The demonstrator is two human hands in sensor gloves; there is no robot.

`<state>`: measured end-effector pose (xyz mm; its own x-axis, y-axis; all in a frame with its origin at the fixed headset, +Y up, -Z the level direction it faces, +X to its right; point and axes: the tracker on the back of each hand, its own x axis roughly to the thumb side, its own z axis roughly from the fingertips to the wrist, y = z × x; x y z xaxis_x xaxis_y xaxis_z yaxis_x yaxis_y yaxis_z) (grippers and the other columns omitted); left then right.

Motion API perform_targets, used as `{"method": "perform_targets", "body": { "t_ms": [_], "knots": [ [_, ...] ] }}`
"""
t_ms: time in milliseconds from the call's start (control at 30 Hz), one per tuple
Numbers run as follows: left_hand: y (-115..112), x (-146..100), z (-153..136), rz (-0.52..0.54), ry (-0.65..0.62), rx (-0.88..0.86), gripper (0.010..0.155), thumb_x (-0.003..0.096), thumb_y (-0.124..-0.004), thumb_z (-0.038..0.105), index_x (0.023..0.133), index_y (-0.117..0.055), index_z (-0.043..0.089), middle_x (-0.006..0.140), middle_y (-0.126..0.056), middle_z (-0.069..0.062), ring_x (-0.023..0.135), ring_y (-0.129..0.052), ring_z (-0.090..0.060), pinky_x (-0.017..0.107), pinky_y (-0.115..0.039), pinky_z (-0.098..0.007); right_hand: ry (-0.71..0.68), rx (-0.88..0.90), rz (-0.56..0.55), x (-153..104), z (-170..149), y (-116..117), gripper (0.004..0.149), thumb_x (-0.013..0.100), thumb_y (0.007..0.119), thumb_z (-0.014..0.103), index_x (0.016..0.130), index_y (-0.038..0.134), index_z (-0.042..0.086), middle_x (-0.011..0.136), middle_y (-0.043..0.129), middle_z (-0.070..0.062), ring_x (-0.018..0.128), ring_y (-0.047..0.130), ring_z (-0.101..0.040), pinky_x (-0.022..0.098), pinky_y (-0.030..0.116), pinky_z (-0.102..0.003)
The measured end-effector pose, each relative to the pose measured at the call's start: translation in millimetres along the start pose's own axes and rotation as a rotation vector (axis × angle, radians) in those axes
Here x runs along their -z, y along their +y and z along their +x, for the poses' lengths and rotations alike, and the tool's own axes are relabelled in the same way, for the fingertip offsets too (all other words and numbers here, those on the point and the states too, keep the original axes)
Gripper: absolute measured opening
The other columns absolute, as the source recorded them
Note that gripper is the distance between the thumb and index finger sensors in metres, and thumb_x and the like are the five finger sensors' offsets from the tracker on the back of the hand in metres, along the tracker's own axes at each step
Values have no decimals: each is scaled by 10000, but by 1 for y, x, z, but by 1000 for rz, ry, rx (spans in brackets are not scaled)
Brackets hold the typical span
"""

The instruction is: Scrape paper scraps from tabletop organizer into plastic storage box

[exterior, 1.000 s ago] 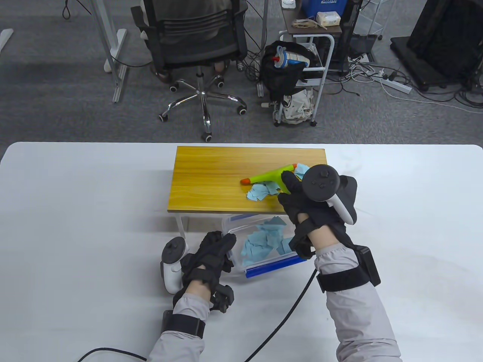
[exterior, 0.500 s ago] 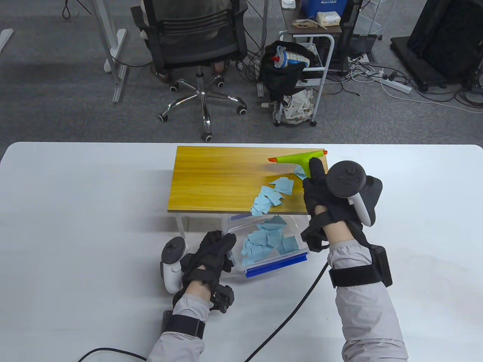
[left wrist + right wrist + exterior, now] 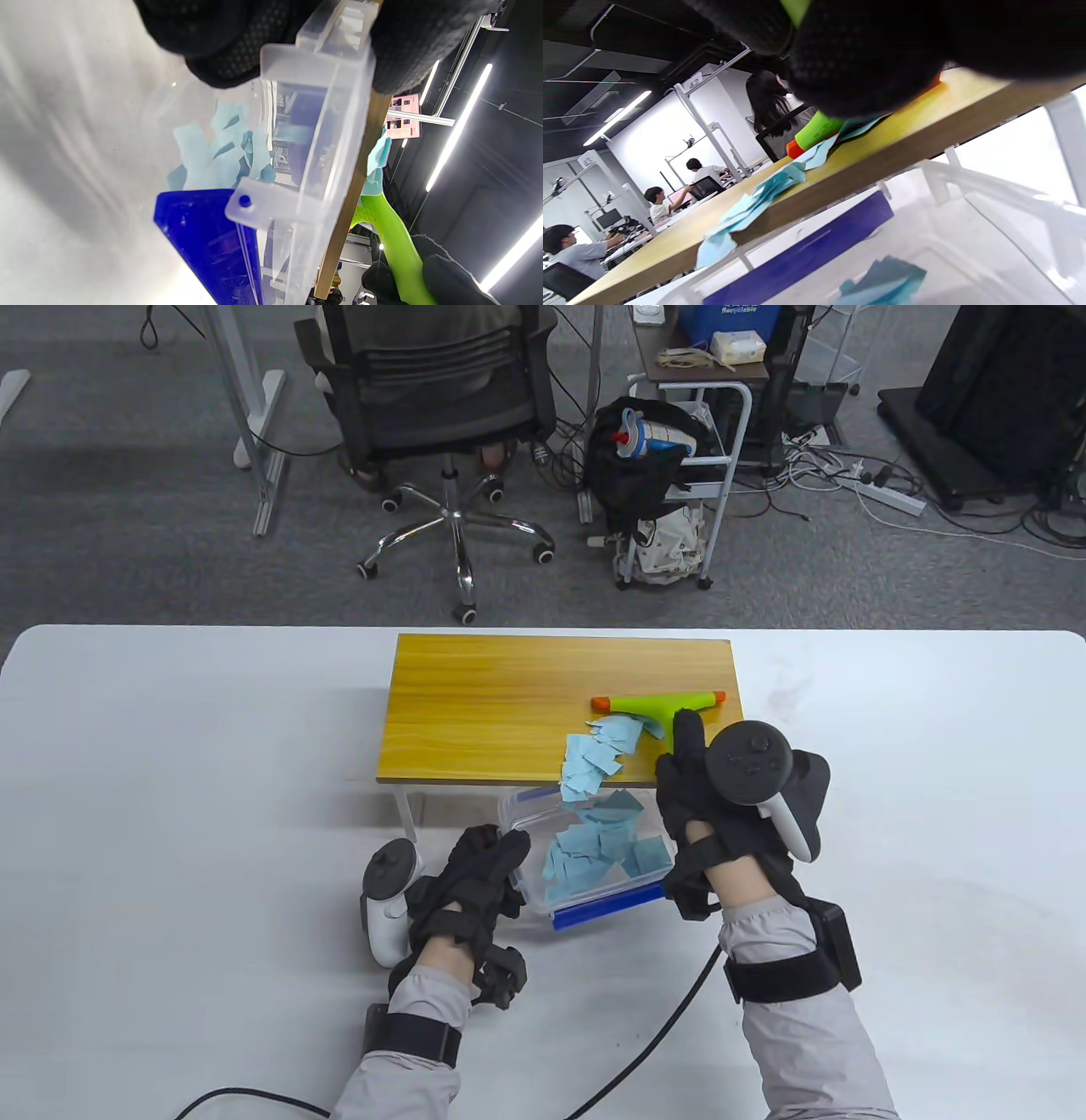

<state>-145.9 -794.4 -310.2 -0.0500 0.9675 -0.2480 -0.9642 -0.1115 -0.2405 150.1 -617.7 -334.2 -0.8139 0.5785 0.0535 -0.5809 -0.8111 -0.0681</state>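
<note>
A wooden tabletop organizer (image 3: 492, 704) stands on the white table. Blue paper scraps (image 3: 594, 755) lie near its front edge, some hanging over it; they also show in the right wrist view (image 3: 763, 190). My right hand (image 3: 704, 780) grips the handle of a green scraper with orange tips (image 3: 657, 701), its blade just behind the scraps. A clear plastic storage box (image 3: 522, 814) with a blue latch (image 3: 607, 908) sits below the front edge and holds several scraps (image 3: 594, 848). My left hand (image 3: 479, 869) grips the box's left rim; the left wrist view shows that rim (image 3: 322, 84).
The white table (image 3: 170, 780) spreads around the organizer. A black cable (image 3: 645, 1035) runs from my right wrist across the table's front. An office chair (image 3: 441, 415) and a cart (image 3: 704, 432) stand on the floor beyond the table.
My right hand lifted the scraper to the organizer's back right, then drew it toward the front, pushing the scraps to the front edge. The left hand and box have not moved.
</note>
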Motion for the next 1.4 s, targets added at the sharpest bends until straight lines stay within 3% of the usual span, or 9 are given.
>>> {"method": "perform_targets", "body": {
  "t_ms": [433, 667, 800, 1100, 1233, 1400],
  "knots": [
    [9, -2, 0, 37, -10, -31, 723, 588, -793, 553, 986, -372, 121, 739, -703, -47, 525, -852, -208, 368, -798, -282, -76, 103, 50, -45, -5, 12, 579, 523, 793, 291, 1030, 582, 109, 707, 827, -370, 191, 1007, -282, 120, 889, -429],
    [11, -4, 1, 53, -18, -33, 722, 585, -799, 548, 983, -378, 117, 734, -707, -52, 518, -854, -213, 362, -798, -287, -113, 131, 109, -72, -7, -9, 565, 498, 831, 287, 1011, 658, 124, 665, 874, -359, 157, 1008, -280, 94, 890, -430],
    [13, -5, 0, 62, -17, -27, 722, 583, -802, 544, 982, -381, 116, 732, -708, -55, 516, -853, -216, 359, -798, -289, -135, 135, 73, -83, -11, -27, 556, 485, 840, 285, 988, 713, 87, 634, 903, -361, 128, 1006, -254, 75, 891, -414],
    [16, -10, 0, 75, -7, -2, 720, 582, -807, 538, 980, -387, 109, 728, -711, -60, 510, -854, -222, 354, -797, -294, -74, 273, -64, -89, -49, -49, 580, 502, 823, 284, 1010, 653, 61, 673, 873, -364, 184, 1003, -274, 119, 887, -434],
    [20, -17, 1, 102, 7, 26, 720, 578, -812, 534, 978, -394, 103, 721, -715, -67, 501, -856, -227, 345, -798, -298, -26, 316, -253, -86, -76, -56, 591, 513, 808, 287, 1026, 610, 68, 706, 849, -358, 220, 1001, -281, 150, 883, -444],
    [26, -24, 3, 130, 26, 53, 719, 574, -820, 527, 974, -406, 96, 711, -723, -73, 488, -860, -232, 333, -799, -301, 56, 359, -409, -76, -129, -42, 595, 523, 790, 288, 1036, 571, 81, 734, 818, -356, 261, 993, -292, 184, 876, -457]
  ]
}}
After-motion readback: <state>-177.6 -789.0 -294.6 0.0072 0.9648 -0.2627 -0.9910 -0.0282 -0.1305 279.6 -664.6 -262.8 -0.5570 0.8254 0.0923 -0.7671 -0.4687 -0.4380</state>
